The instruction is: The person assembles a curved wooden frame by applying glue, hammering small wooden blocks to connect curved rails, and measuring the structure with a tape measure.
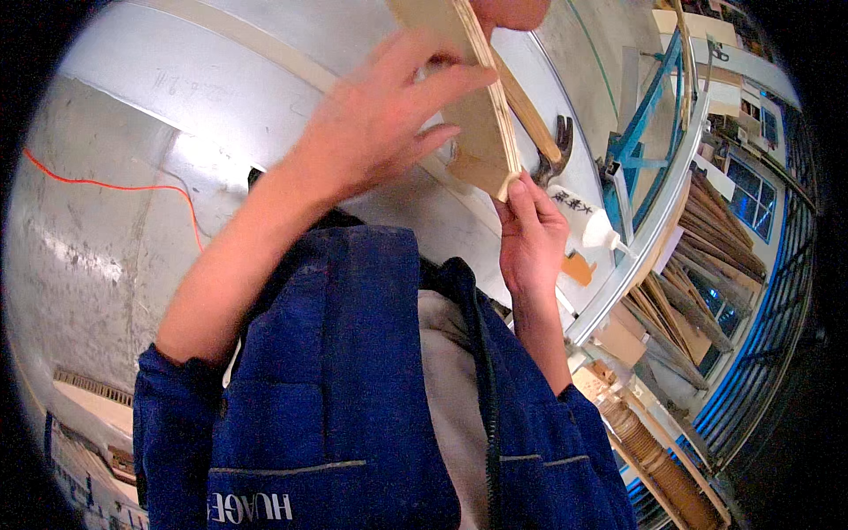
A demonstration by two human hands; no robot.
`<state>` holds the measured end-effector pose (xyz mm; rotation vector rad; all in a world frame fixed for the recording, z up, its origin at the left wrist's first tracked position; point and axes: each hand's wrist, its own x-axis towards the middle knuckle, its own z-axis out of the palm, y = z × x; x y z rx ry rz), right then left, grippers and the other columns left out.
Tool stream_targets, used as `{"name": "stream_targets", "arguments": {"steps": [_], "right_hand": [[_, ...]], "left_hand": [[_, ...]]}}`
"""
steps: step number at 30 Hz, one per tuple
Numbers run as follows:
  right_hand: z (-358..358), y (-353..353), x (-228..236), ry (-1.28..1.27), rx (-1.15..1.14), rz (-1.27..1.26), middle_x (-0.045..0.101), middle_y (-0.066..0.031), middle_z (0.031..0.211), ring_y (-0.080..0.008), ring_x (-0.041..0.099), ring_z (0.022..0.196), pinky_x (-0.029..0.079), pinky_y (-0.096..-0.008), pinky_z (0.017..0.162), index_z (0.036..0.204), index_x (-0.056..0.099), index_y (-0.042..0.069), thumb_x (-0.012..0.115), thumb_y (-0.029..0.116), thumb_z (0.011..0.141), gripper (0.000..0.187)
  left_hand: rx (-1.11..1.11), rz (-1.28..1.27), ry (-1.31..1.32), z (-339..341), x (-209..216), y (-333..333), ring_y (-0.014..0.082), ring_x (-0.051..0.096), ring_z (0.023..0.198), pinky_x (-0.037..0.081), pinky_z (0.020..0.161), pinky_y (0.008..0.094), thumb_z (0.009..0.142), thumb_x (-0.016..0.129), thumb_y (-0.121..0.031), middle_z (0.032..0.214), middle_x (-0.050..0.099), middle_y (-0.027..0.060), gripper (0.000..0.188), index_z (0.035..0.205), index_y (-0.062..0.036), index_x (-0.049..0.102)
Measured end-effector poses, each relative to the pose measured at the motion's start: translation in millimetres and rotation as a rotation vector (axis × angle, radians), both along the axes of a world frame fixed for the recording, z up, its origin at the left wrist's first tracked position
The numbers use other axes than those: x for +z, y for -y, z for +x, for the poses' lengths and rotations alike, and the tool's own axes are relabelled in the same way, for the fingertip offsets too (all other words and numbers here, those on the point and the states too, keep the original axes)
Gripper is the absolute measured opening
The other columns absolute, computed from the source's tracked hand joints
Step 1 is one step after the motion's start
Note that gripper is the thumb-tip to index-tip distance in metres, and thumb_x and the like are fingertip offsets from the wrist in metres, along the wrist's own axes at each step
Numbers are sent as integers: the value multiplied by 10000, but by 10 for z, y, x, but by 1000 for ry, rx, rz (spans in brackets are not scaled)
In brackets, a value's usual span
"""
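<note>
The right hand (532, 231) pinches the near corner of a plywood board (477, 141) between thumb and fingers, just left of the tools. The left hand (375, 119) is blurred, its fingers spread — thumb apart from the rest — at the board's left face and layered edge; whether they touch it, I cannot tell. The board stands tilted, running from the right hand toward the far side, its far end cut off by the view.

The step in hand appears to be steadying or positioning the board. The next move probably calls for a firm right pinch and a settled left hand, so that the board does not swing.

Just right of the board, on the pale surface (605, 283), lies a claw hammer (556, 152) with a wooden handle. Nearer is a white nozzle bottle (590, 219), tipped on its side; its opaque wall hides any contents. A small orange-brown piece (579, 268) lies nearer again.

Farther right stand a blue metal frame (632, 146) and stacked timber (720, 221). At near right, a wooden-sided trough (671, 430) holds brown ribbed material (649, 450) — too unclear to name. Far left, an orange cable (115, 183) crosses the grey floor (97, 221).
</note>
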<state>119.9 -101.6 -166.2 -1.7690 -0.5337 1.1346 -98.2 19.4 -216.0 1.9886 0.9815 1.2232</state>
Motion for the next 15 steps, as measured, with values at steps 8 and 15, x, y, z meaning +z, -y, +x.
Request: {"name": "stream_targets", "arguments": {"steps": [8, 15], "right_hand": [[-9, 2, -31, -40, 64, 61, 736, -131, 1130, -151, 690, 987, 557, -268, 911, 1266, 673, -81, 753, 49, 929, 370], [-18, 32, -55, -37, 159, 117, 730, -138, 1174, -156, 685, 1051, 559, -292, 961, 1289, 669, -63, 770, -24, 889, 414]], "left_hand": [[-341, 336, -331, 224, 383, -408, 230, 592, 1121, 400, 1079, 424, 714, 793, -266, 1075, 647, 33, 405, 1096, -153, 717], [-468, 252, -233, 376, 225, -485, 221, 614, 1048, 403, 1021, 392, 724, 832, -295, 972, 687, -7, 277, 973, -204, 752]]}}
